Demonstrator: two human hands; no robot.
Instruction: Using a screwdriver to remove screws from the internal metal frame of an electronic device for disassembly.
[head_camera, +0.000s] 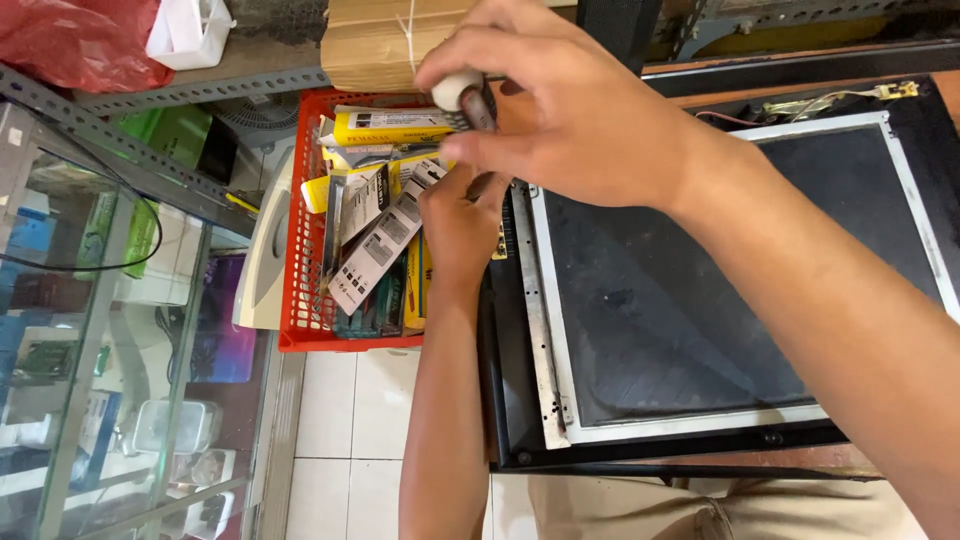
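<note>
Red basket of packets stands just left of the dark screen panel. Right hand grips a screwdriver above the panel's metal edge; left hand sits curled beneath it, its grip unclear.

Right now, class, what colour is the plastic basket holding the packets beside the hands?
The basket is red, with a mesh-like wall; the head view shows it best.

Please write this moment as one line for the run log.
right hand: grips screwdriver | left hand: at metal frame of screen panel | beside: red basket
</note>
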